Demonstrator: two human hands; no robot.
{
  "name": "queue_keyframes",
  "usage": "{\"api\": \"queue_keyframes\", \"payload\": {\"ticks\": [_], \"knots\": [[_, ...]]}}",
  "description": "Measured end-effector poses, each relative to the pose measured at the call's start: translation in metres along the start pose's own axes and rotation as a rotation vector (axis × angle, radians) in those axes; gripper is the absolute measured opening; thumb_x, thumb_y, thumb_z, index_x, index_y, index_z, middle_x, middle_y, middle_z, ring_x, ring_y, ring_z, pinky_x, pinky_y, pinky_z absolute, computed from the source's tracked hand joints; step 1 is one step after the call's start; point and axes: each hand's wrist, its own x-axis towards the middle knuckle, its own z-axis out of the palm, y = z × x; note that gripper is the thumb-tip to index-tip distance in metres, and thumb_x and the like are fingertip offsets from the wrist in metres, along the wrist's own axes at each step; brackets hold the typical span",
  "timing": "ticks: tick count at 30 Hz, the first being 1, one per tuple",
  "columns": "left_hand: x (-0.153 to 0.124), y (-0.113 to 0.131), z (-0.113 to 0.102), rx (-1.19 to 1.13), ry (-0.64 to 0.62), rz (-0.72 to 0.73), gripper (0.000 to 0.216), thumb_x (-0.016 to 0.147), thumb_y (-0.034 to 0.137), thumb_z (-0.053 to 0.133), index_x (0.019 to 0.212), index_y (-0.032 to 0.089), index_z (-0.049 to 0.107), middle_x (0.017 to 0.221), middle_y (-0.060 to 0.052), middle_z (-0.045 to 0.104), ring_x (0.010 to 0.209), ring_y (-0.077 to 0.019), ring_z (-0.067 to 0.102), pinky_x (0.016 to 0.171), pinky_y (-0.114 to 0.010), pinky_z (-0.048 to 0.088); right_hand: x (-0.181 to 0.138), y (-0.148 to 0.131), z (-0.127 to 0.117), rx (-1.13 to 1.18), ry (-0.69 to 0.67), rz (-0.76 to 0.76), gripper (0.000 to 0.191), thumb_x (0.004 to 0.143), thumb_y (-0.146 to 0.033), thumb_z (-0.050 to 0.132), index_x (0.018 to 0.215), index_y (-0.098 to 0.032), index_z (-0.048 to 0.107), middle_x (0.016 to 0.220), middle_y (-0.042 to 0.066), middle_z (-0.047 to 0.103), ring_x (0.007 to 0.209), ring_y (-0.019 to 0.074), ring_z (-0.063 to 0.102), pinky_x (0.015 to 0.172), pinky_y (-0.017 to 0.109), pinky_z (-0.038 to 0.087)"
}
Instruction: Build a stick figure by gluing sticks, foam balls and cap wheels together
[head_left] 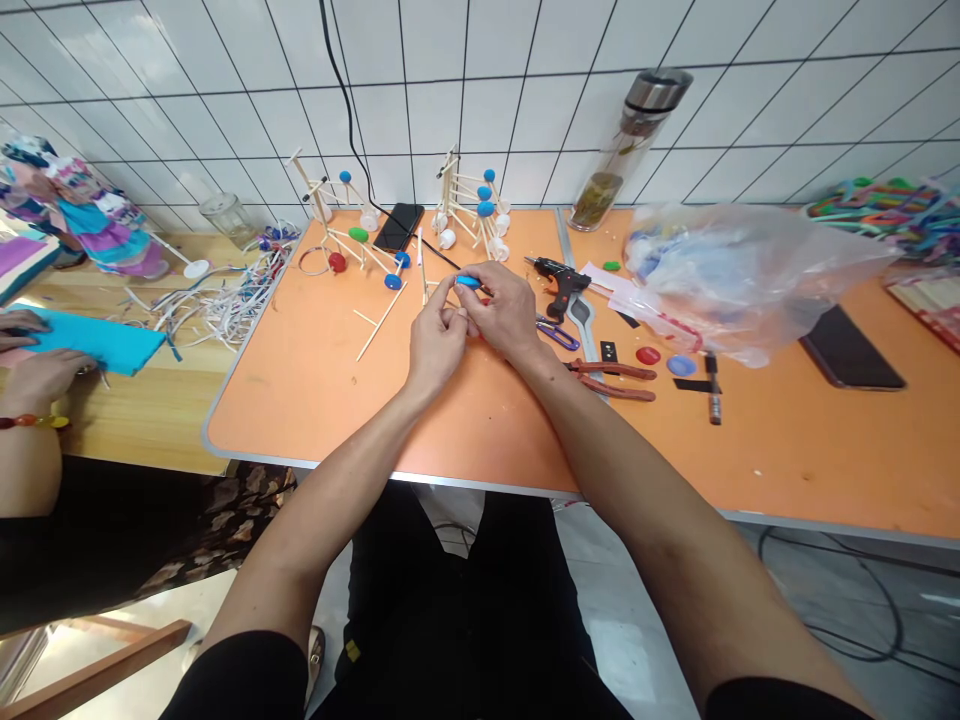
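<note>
A blue bottle cap (469, 282) sits at the fingertips where my two hands meet over the orange table. My right hand (506, 308) is closed, with its thumb and fingers against the cap. My left hand (437, 345) is closed too, its fingertips pinching at the cap's near left side. Thin wooden sticks (422, 265) rise just behind my left fingers; their lower part is hidden. A bit of red shows between the hands. To the left lies a T-shaped pair of joined sticks (382, 322). Behind stand two stick frames (341, 222) (454, 195) with coloured cap wheels.
On the right lie a glue gun (559, 285), scissors (559, 333), pliers (615, 378), loose caps (681, 366), a plastic bag (750, 270) and a phone (855, 350). A glass bottle (611, 165) stands by the wall. Another person's hands (45, 365) rest on blue material at left.
</note>
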Motion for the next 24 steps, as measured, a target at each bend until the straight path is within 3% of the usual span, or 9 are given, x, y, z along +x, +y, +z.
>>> {"api": "queue_keyframes", "payload": {"ticks": [8,15,24], "knots": [[-0.0007,0.0024,-0.0003,-0.027,-0.003,-0.031,0.072,0.107,0.012,0.062,0.179,0.021,0.057,0.068,0.008,0.071,0.064,-0.0131,0.065,0.078,-0.027,0.055,-0.0014,0.0007,-0.0052,-0.008,-0.028,0.038,0.028,0.102,-0.029,0.075,0.128,-0.025,0.086,0.131,0.010,0.089,0.120,0.0324,0.084,0.105,0.047,0.064],[-0.0016,0.0018,-0.0007,0.026,-0.007,0.005,0.068,0.107,0.013,0.060,0.175,0.021,0.063,0.071,0.007,0.073,0.064,-0.0129,0.064,0.077,-0.027,0.054,-0.0010,-0.0030,-0.0083,-0.007,-0.034,0.027,0.021,0.105,-0.028,0.069,0.117,-0.026,0.086,0.122,0.008,0.090,0.115,0.0308,0.083,0.099,0.043,0.062],[0.0000,-0.0042,-0.0036,0.134,0.013,0.060,0.073,0.109,0.019,0.065,0.181,0.029,0.056,0.077,0.005,0.077,0.068,-0.0150,0.067,0.075,-0.029,0.054,-0.0010,-0.0016,-0.0076,0.000,-0.048,0.029,0.021,0.107,-0.029,0.069,0.118,-0.024,0.086,0.122,0.010,0.089,0.115,0.0317,0.083,0.099,0.043,0.059]]}}
